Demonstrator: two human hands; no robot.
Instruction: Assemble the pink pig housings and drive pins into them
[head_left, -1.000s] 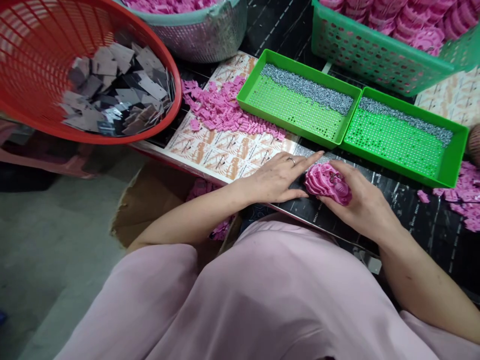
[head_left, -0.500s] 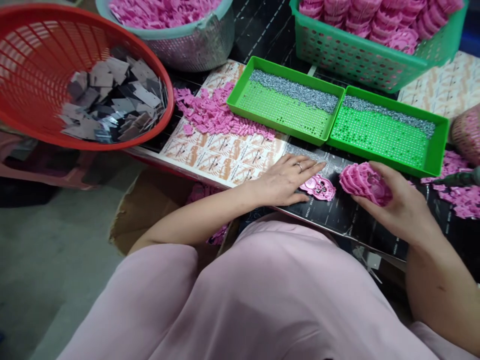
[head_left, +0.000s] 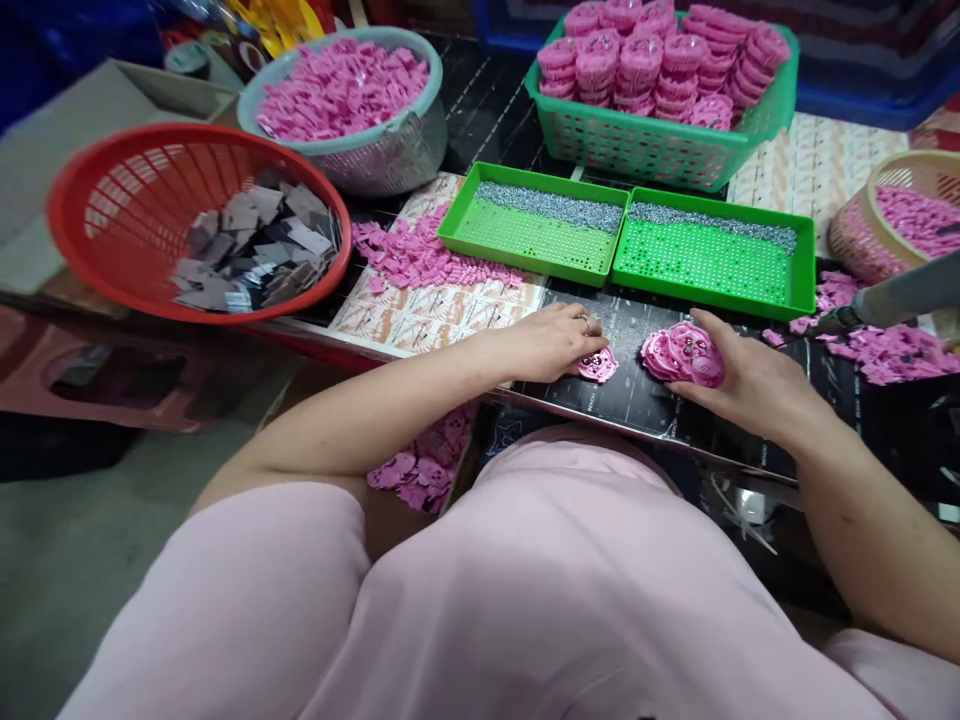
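Head view: the left hand [head_left: 559,343] rests on one pink moulded-plastic piece [head_left: 598,367] on the black table [head_left: 630,402], its grip unclear; the right hand [head_left: 757,380] clasps a short pink plastic stack [head_left: 675,356] nearby. Stacked pieces [head_left: 637,65] in the teal plastic basket [head_left: 637,150] look finished; silvery hardware [head_left: 551,206] in two rectangular green plastic trays [head_left: 536,245] and grey plates [head_left: 251,250] in the red plastic basket [head_left: 97,215] look unused.

L grip [head_left: 551,342] palm-down, fingers [head_left: 589,345] bent; R grip [head_left: 754,385] curved, thumb [head_left: 694,392] opp. fingers.
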